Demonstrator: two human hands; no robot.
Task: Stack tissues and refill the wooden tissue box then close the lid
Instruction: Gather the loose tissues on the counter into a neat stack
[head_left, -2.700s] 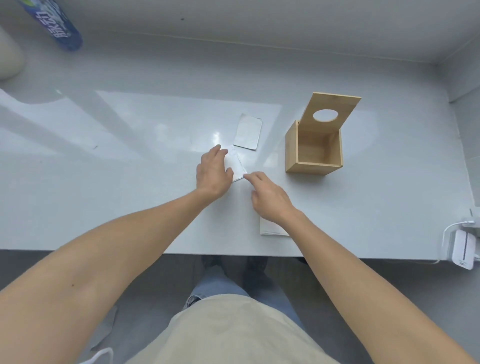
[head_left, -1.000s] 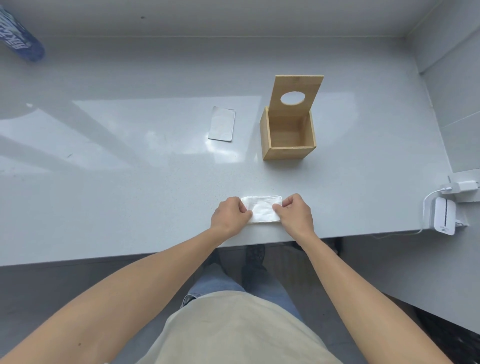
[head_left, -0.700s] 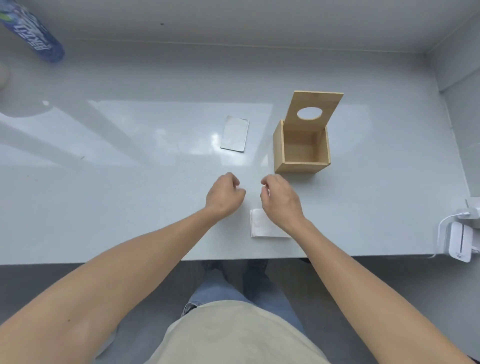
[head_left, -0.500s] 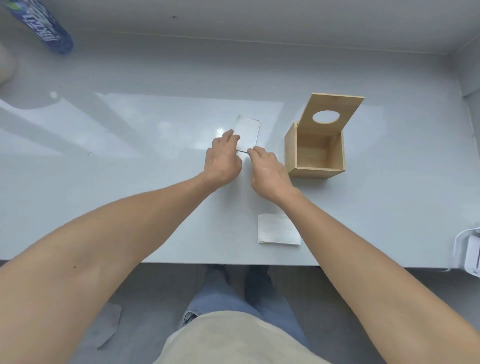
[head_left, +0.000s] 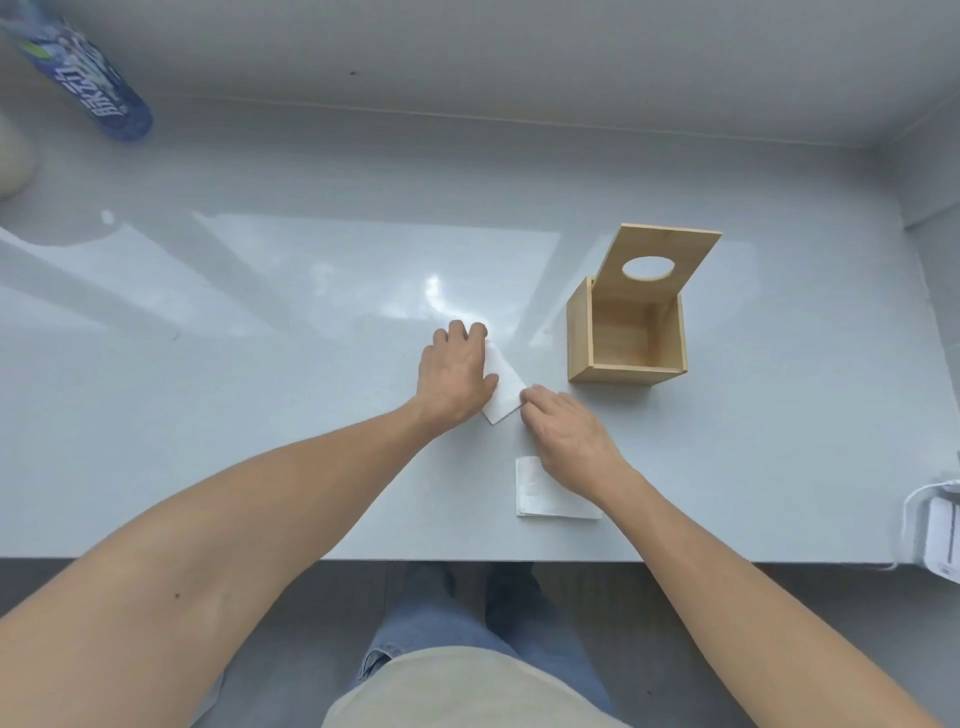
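A folded white tissue (head_left: 503, 384) lies on the grey table, tilted. My left hand (head_left: 454, 374) presses flat on its left side. My right hand (head_left: 566, 428) pinches its near right corner between thumb and forefinger. A small stack of folded tissues (head_left: 535, 493) rests near the table's front edge, partly hidden under my right wrist. The wooden tissue box (head_left: 626, 338) stands to the right, empty inside, its lid (head_left: 654, 260) with a round hole raised upright at the back.
A blue bottle (head_left: 91, 88) lies at the far left back. A white charger with a cable (head_left: 940, 530) sits at the table's right front edge. The table's front edge (head_left: 311, 558) runs just below the stack. A wall rises at the right.
Both hands went from the front stack out to the single tissue left of the box and dragged it nearer; it now lies tilted between my hands.
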